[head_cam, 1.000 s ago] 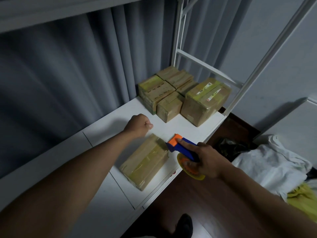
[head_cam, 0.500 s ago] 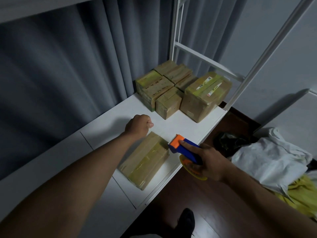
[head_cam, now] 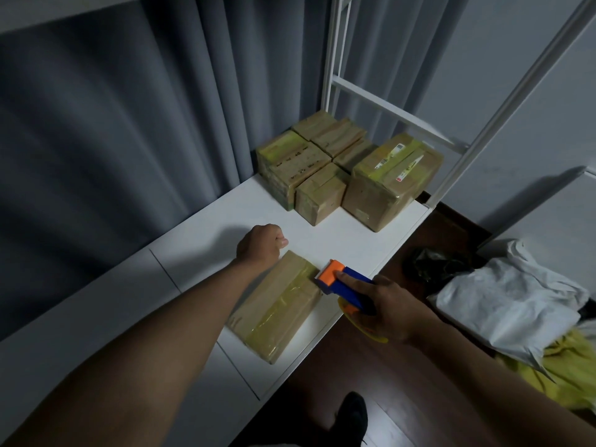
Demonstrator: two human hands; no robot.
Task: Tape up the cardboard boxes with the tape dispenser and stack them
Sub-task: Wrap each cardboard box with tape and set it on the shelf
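1. Your right hand (head_cam: 388,306) is curled round the blue handle of the tape dispenser (head_cam: 343,283), forefinger laid along its top. The orange head sits at the far right corner of the flat cardboard box (head_cam: 277,306), touching or just above it; I cannot tell which.
2. Your left hand (head_cam: 261,243) is balled into a fist holding nothing, at the far left end of that box; whether it touches the box is unclear.
3. The box lies on the white bench (head_cam: 200,253) near its front edge, a glossy strip of tape running along its top.
4. A cluster of taped boxes (head_cam: 348,175) stands at the bench's far end, beside a white frame (head_cam: 332,75) and grey curtains (head_cam: 129,124).
5. On the dark wood floor (head_cam: 338,366) to the right lie white cloth (head_cam: 516,301) and yellow fabric (head_cam: 574,366).
6. Compared with half a second ago, both hands sit much as they did; the dispenser head is a touch closer to the box corner.
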